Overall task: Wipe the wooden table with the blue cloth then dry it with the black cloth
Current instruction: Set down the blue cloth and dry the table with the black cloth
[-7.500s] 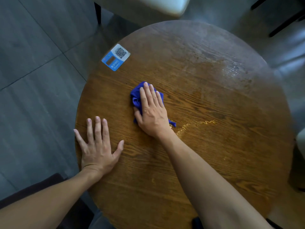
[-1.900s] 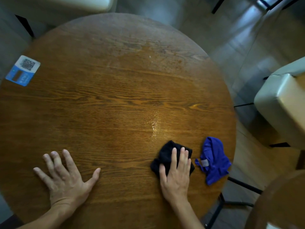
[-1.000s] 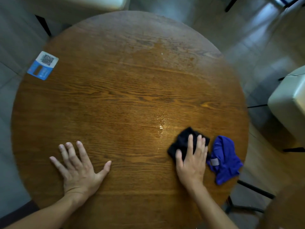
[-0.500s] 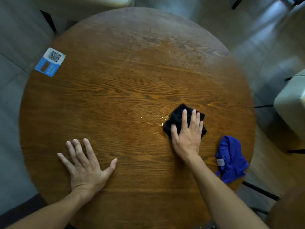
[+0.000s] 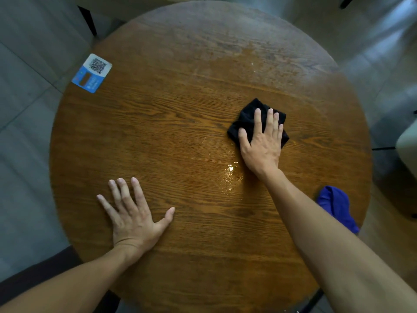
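The round wooden table (image 5: 171, 123) fills the view. My right hand (image 5: 261, 143) lies flat on the folded black cloth (image 5: 248, 118), pressing it to the tabletop right of centre. A small shiny wet patch (image 5: 230, 170) sits just left of my right wrist. My left hand (image 5: 133, 213) rests flat on the wood near the front left, fingers spread, holding nothing. The crumpled blue cloth (image 5: 336, 206) lies loose near the table's right edge, partly hidden behind my right forearm.
A blue and white QR-code card (image 5: 91, 73) lies at the table's far left edge. A pale chair seat (image 5: 407, 145) stands to the right of the table. Grey floor tiles surround the table.
My right hand has slid the black cloth away from me, past the wet patch, toward the table's middle right. The blue cloth stays near the right edge. My left hand stays planted.
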